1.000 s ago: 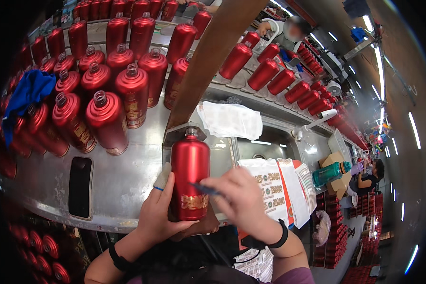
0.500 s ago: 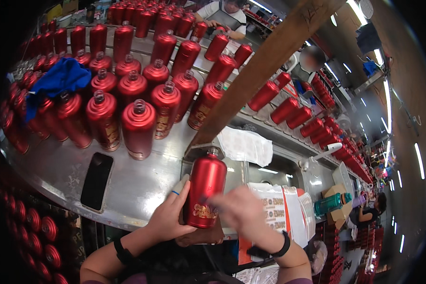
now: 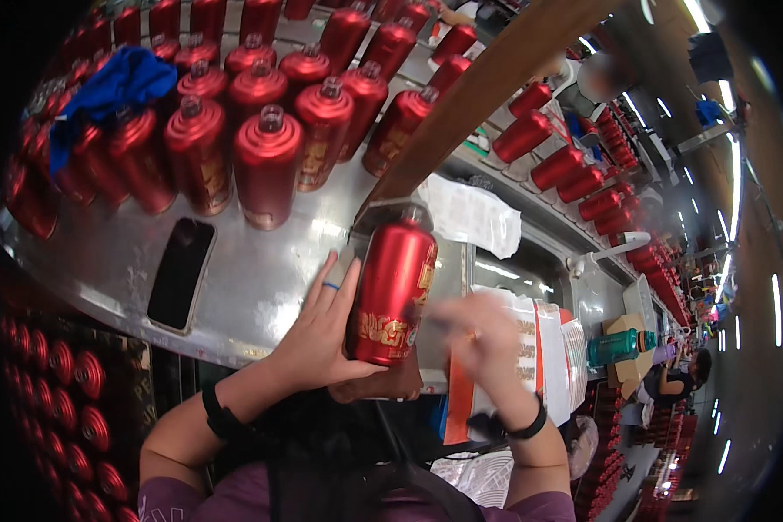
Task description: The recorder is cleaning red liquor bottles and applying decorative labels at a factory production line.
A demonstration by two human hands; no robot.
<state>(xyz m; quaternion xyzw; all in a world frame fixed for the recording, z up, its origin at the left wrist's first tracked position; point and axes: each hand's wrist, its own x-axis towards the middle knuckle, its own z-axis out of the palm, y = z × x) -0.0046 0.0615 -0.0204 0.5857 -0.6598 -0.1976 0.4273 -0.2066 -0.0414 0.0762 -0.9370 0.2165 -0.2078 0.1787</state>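
A glossy red bottle (image 3: 393, 283) with gold print and a clear neck stands in front of me at the metal bench edge, leaning slightly. My left hand (image 3: 315, 335) grips its left side, thumb low and fingers reaching up along it; one finger wears a blue ring and a pale cover shows at a fingertip. Just right of the bottle is my right hand (image 3: 483, 335), its fingers bent toward the print but smeared by motion. Something dark shows at those fingertips, too blurred to name.
Rows of red bottles (image 3: 268, 170) crowd the bench behind, under a blue cloth (image 3: 126, 83). A phone (image 3: 181, 274) lies left. A wooden post (image 3: 487, 96) rises behind my bottle. To the right are printed sheets (image 3: 552, 348), a sink faucet (image 3: 613, 248) and a teal flask (image 3: 613, 346).
The bottle has turned, bringing more gold print onto its right side. My right hand has shifted right, off the bottle's front. The whole view has tipped downward.
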